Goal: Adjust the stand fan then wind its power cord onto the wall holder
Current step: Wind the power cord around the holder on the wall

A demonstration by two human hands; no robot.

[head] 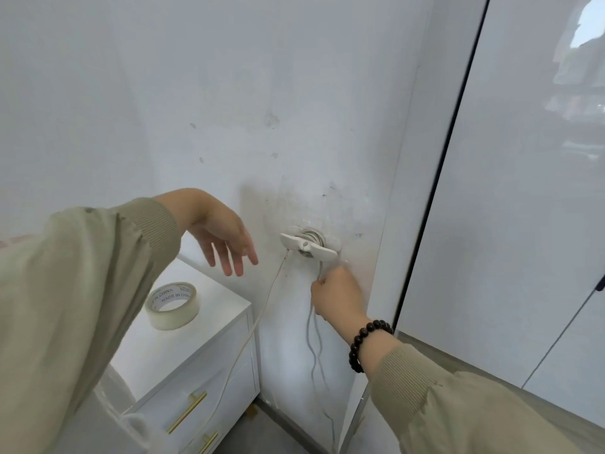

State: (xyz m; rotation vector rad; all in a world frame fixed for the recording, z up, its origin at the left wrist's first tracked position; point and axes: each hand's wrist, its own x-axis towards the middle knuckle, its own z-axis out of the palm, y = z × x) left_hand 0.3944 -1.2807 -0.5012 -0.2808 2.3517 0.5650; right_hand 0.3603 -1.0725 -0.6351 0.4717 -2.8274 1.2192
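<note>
A white wall holder (307,245) with two flat wings is fixed to the white wall, with turns of the grey-white power cord (248,332) wound round its hub. One strand runs from the holder down to the left past the cabinet. My right hand (339,294) grips the cord just below the holder, and a loop hangs from it toward the floor. My left hand (226,239) hovers left of the holder with fingers spread and relaxed, holding nothing. The stand fan is out of view.
A white cabinet (209,326) with brass handles stands against the wall at lower left, with a roll of clear tape (172,305) on top. A glossy white wardrobe door (510,208) with a dark edge fills the right side. Grey floor lies below.
</note>
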